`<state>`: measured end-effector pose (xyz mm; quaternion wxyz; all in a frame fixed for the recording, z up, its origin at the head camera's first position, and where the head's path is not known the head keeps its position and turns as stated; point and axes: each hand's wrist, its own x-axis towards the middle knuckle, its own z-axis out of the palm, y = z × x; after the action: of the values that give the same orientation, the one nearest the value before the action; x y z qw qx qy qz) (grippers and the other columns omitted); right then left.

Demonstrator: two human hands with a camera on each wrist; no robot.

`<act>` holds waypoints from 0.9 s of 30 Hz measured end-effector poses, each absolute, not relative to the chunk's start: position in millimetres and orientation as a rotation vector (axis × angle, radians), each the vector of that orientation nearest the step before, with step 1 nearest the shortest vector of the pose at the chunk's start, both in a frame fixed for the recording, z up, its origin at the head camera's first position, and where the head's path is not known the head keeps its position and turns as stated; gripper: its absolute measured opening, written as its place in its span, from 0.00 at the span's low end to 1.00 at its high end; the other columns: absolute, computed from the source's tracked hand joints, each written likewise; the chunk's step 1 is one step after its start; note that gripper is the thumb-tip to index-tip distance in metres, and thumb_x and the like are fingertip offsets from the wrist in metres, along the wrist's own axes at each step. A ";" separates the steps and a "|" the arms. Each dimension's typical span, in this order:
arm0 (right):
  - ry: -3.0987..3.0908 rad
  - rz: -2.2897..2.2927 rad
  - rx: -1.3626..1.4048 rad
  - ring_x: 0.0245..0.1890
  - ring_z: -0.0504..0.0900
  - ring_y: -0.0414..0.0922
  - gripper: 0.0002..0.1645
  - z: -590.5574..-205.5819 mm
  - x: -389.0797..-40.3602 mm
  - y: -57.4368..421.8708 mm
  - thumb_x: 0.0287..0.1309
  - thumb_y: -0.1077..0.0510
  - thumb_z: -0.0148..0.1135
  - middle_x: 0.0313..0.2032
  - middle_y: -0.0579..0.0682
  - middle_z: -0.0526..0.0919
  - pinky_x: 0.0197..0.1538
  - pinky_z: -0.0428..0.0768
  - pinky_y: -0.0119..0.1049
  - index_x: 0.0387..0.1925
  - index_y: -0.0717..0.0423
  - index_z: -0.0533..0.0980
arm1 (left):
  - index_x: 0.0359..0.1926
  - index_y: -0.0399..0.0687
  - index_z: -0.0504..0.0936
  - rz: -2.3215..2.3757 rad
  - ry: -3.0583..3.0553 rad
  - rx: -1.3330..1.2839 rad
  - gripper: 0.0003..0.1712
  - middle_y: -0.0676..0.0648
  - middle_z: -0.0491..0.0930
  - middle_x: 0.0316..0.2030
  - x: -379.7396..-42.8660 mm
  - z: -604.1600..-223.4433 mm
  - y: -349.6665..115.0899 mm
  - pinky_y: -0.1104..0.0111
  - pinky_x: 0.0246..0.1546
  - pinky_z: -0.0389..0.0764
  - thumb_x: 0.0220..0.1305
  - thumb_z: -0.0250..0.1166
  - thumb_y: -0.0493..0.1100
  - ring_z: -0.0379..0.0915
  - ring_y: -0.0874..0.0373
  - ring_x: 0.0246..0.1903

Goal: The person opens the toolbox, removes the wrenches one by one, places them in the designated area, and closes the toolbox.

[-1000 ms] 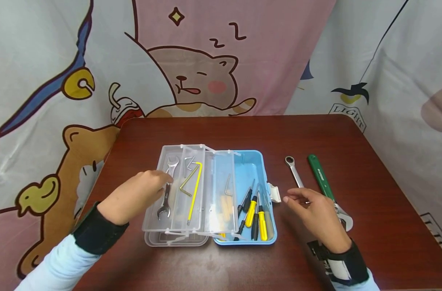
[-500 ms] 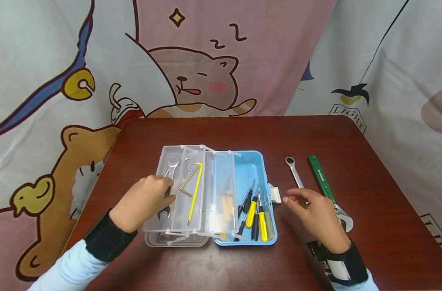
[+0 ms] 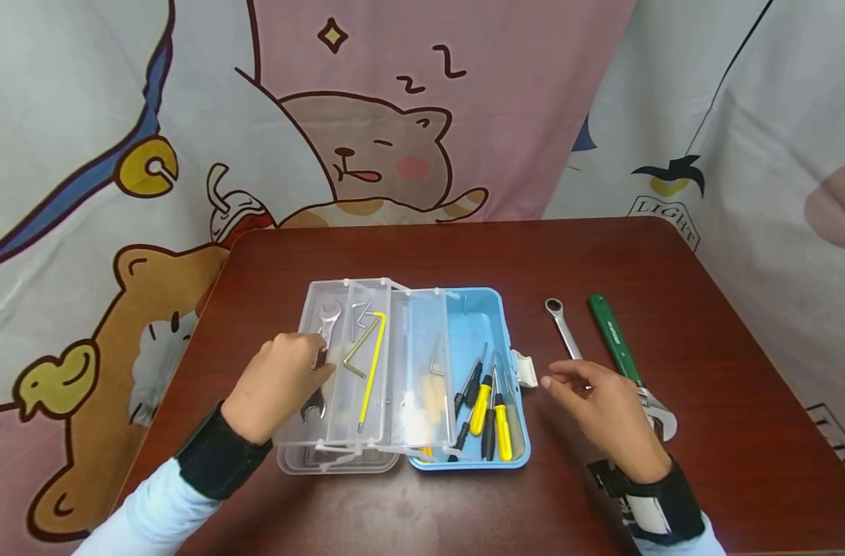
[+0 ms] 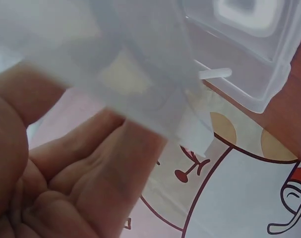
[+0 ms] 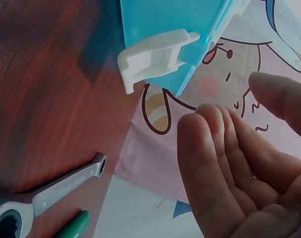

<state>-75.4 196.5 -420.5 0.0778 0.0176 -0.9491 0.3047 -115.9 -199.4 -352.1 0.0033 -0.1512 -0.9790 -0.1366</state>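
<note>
In the head view, an open-end wrench (image 3: 329, 314) lies in the left compartment of a clear plastic tray (image 3: 337, 421). My left hand (image 3: 275, 380) reaches over the tray's left side, its thumb and fingers around the wrench's middle. In the left wrist view, the cloudy tray wall (image 4: 135, 64) covers the fingertips. My right hand (image 3: 606, 413) holds nothing, fingers loosely bent, between the toolbox's white latch (image 3: 525, 369) and an adjustable wrench with a green handle (image 3: 612, 332). A ratchet wrench (image 3: 561, 324) lies just beyond that hand, partly hidden by it.
Hex keys (image 3: 372, 371) lie in the tray's neighbouring compartment. The open blue toolbox (image 3: 495, 305) beside it holds several black and yellow screwdrivers (image 3: 500, 432). Everything sits on a dark red-brown table (image 3: 422, 255), with a cartoon-printed curtain (image 3: 520, 116) behind.
My left hand has moved a little right and down over the open-end wrench, its thumb now across the wrench's middle. The wrench and the right hand have stayed in place.
</note>
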 end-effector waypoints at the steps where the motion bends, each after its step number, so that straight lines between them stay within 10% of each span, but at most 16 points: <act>1: -2.843 0.913 0.054 0.36 0.85 0.48 0.19 -420.4 -75.5 196.4 0.60 0.55 0.76 0.38 0.53 0.88 0.41 0.88 0.52 0.49 0.61 0.85 | 0.40 0.30 0.86 -0.430 -3.065 -0.447 0.17 0.39 0.84 0.27 -116.7 -352.9 -198.4 0.71 0.17 0.80 0.52 0.82 0.36 0.71 0.58 0.15; 27: -2.836 0.895 0.052 0.36 0.84 0.49 0.18 -418.3 -73.4 197.6 0.61 0.55 0.76 0.37 0.53 0.88 0.40 0.88 0.52 0.48 0.61 0.85 | 0.48 0.29 0.84 -0.680 -3.239 -0.311 0.21 0.40 0.83 0.29 -143.2 -344.6 -205.9 0.70 0.18 0.77 0.58 0.78 0.37 0.76 0.55 0.18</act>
<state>-73.4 197.6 -418.3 0.0837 0.0173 -0.9501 0.2999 -143.2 -205.9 -344.6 -0.0911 -0.0933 -0.9703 -0.2037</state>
